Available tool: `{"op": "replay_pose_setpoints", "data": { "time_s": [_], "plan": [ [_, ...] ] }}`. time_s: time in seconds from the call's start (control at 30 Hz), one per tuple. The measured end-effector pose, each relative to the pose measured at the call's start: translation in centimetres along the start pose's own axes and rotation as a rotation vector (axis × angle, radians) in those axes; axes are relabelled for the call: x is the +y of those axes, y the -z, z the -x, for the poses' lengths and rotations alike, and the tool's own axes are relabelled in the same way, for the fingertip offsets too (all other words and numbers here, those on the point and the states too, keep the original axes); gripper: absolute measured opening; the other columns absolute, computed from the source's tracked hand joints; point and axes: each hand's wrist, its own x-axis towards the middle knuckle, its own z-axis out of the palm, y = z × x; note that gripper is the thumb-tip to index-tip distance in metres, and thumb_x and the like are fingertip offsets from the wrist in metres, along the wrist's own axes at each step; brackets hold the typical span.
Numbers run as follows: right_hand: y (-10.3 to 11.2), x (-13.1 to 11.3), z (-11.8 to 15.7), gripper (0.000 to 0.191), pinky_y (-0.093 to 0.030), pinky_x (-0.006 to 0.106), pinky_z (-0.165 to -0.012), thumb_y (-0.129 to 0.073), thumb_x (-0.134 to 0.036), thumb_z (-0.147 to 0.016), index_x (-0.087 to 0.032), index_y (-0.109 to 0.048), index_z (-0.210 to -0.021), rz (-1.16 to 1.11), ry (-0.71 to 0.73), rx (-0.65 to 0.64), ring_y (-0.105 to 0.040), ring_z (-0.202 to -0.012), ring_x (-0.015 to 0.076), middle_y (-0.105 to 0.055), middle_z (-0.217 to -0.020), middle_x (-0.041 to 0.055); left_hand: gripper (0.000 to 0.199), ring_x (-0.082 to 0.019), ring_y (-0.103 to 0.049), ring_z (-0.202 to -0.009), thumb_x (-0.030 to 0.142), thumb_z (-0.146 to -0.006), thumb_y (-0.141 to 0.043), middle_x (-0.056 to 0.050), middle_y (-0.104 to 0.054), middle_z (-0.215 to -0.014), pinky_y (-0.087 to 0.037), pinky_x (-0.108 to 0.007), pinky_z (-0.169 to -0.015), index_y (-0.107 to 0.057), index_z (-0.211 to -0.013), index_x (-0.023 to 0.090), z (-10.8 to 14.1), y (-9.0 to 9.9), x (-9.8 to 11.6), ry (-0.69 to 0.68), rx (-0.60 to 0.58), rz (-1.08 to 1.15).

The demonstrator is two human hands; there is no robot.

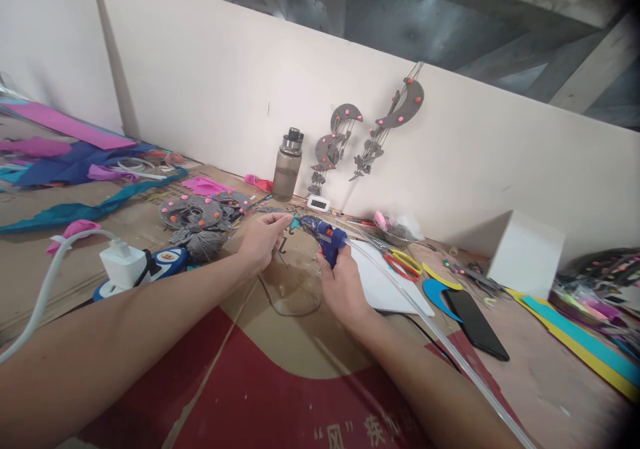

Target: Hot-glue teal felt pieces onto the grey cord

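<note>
My right hand [344, 288] is wrapped round the handle of a blue hot glue gun [332, 237]. A long clear glue stick [425, 316] trails out of its back toward the lower right. The nozzle points left, at a small teal piece [295, 222] by the fingertips of my left hand [263, 241], which is closed in a pinch on it. Whether nozzle and piece touch I cannot tell. Below the left hand, a thin grey cord [285, 314] loops down over the cardboard [280, 346]; its upper end is hard to make out.
A water bottle [289, 166] and small digital clock [318, 203] stand by the white board [210, 69]. Grey felt pieces with pink dots [193, 212] lie left, near a white charger [123, 262]. Rightward are scissors [404, 264], white paper [383, 279] and a black phone [477, 322].
</note>
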Motion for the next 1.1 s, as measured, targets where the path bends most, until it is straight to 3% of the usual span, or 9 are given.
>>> {"op": "replay_pose_setpoints", "data": {
  "time_s": [0.47,1.1],
  "plan": [
    [0.01,-0.28,0.12,0.036,-0.043,0.042,-0.088,-0.042,-0.033,-0.086,-0.013,-0.044,-0.117,-0.003,0.02,-0.001,-0.057,-0.103,0.0278,-0.06,-0.111,0.0167,0.029,-0.004,-0.03,-0.038,0.04,-0.065,-0.07,0.007,-0.041,-0.045,-0.016,-0.018,-0.037,-0.062,-0.075,0.014,-0.03,0.17,-0.2,-0.01,-0.025,-0.005],
    [0.17,-0.06,0.03,0.028,-0.044,0.039,-0.083,-0.042,-0.03,-0.086,-0.015,-0.047,-0.109,-0.008,0.01,0.013,-0.059,-0.092,0.0247,-0.063,-0.099,0.0144,0.029,-0.004,-0.027,-0.035,0.041,-0.067,-0.069,0.007,-0.04,-0.041,-0.013,-0.018,-0.037,-0.061,-0.075,0.014,0.07,0.16,0.07,0.001,-0.038,-0.018]
  ]
}}
